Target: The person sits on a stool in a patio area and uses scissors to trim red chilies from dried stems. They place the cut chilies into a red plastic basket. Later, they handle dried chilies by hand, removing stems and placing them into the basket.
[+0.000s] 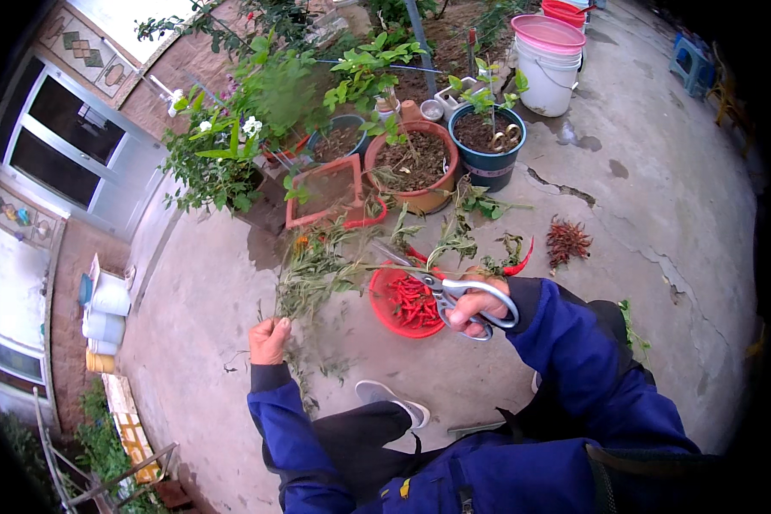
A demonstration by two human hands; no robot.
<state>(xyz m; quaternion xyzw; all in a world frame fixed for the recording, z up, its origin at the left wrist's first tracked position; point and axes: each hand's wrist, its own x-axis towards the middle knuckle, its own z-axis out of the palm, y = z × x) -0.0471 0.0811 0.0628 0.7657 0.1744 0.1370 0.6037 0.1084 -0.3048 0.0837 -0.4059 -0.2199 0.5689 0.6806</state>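
My right hand (475, 310) is closed around the grey handles of a pair of scissors (441, 293), whose blades point up and left over a red bowl (375, 310). Small red chili peppers (415, 301) fill the bowl's bottom. Left of it, my left hand (268, 341) is pinched shut at the end of a thin stem of a wilted green chili plant (313, 278). Its limp leafy branches spread across the bowl's far side and past the blades. A larger red chili (520, 259) shows beyond my right wrist, among drooping leaves.
A pile of dark red dried chilies (567, 241) lies on the cracked concrete at the right. Potted plants, including an orange-brown pot (424, 195) and a dark teal pot (488, 158), stand ahead beside an empty reddish planter (325, 193). White buckets (546, 77) stand at far right.
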